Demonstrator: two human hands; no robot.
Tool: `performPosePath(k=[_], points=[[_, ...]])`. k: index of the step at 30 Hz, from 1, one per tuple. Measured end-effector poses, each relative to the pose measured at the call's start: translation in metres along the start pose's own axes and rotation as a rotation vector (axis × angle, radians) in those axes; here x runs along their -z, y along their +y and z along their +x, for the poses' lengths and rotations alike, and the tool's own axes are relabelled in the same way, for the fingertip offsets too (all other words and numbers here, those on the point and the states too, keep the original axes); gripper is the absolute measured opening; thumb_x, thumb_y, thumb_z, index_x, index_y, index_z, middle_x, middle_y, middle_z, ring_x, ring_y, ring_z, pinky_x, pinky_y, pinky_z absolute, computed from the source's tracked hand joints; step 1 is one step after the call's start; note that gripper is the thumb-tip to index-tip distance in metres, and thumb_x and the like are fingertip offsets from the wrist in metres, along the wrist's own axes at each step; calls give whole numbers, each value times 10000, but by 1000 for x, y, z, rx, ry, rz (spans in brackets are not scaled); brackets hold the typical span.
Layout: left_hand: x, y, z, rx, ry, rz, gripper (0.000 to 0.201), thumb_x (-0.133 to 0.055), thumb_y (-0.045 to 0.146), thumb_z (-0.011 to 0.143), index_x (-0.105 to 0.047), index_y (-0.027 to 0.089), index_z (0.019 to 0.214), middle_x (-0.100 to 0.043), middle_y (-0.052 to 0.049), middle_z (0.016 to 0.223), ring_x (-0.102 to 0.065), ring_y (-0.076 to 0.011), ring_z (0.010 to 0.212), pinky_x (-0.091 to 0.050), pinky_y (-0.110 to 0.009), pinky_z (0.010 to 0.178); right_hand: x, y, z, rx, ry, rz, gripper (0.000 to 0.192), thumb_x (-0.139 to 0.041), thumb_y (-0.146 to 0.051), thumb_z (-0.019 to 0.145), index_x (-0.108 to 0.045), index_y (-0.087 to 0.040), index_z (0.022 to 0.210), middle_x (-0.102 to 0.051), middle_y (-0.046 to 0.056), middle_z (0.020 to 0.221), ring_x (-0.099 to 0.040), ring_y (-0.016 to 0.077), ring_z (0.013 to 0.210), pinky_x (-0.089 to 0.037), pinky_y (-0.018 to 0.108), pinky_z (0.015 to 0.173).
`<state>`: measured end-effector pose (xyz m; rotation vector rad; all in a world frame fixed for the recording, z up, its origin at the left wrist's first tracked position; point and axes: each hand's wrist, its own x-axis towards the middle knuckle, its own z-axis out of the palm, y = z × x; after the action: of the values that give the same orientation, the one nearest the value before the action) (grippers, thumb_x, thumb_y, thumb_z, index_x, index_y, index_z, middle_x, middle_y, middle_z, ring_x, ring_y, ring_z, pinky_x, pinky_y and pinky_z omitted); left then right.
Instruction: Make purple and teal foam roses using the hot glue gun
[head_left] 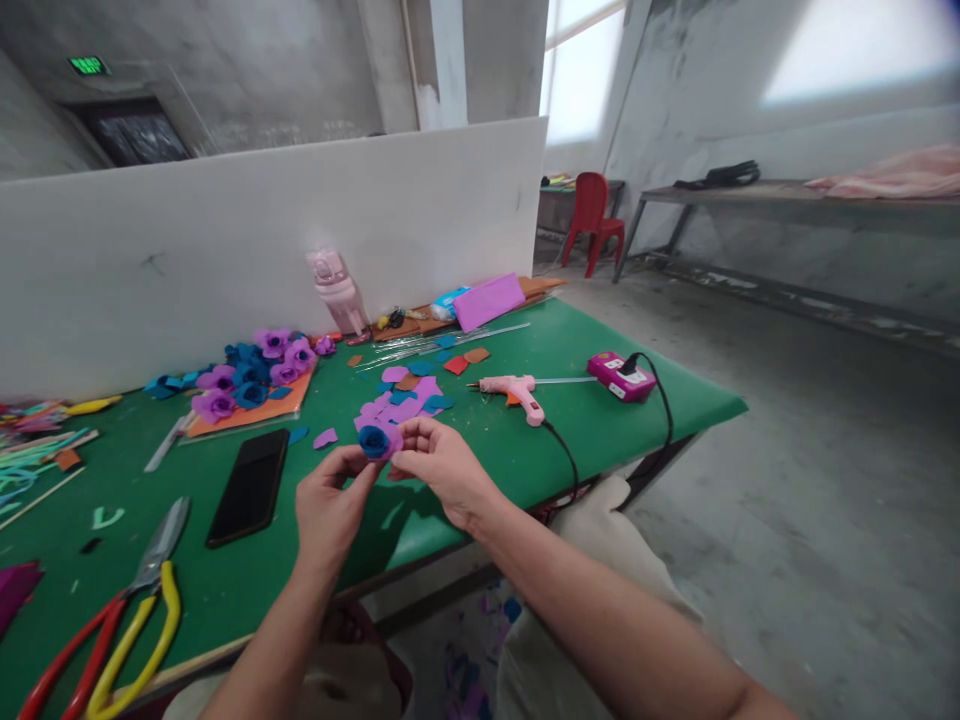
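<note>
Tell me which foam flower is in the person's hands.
The small blue flower, pinched between left hand and right hand; the others lie piled on the orange sheet.

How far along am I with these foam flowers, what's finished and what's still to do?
Done: a pile of finished purple and blue flowers sits on the orange sheet. In hand: your left hand and right hand hold a blue flower bud with a purple petal around it. Left: loose purple petals lie on the green table beside the pink glue gun, so more petals probably remain to add.
</note>
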<state>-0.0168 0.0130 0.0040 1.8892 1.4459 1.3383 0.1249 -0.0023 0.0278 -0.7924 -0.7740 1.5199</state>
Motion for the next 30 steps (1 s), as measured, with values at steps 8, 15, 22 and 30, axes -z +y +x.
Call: performPosePath(k=[8,15,22,30], points=[[1,-6,1,1,-18,-40,174,-657,329,701,-650,169,769,-594,18,639,-536,-112,593,-427,-210,579,3,-2,-1,-77,-33,27,154,-635,-142,520,-576,-150,662,-567,-63,568,-542,57,505,-461,205,590],[4,-7,0,-102,22,73,134,-640,301,714,-656,184,778,-592,29,639,-534,-110,604,-427,-214,608,7,-4,1,-150,-100,44,181,-685,-208,544,-568,-146,668,-572,-55,566,-550,62,501,-479,230,621],[3,-7,0,-74,11,34,154,-639,307,712,-646,175,791,-608,22,659,-557,-118,618,-446,-220,637,7,-4,0,-117,-66,93,281,-750,-305,553,-544,-153,671,-567,-56,522,-535,54,479,-472,201,597],[1,-14,0,-38,-16,-26,179,-632,314,707,-647,166,805,-622,2,689,-585,-136,657,-475,-244,673,6,-4,-1,-157,-60,145,306,-759,-306,539,-539,-157,692,-587,-43,508,-563,73,483,-496,218,592]])
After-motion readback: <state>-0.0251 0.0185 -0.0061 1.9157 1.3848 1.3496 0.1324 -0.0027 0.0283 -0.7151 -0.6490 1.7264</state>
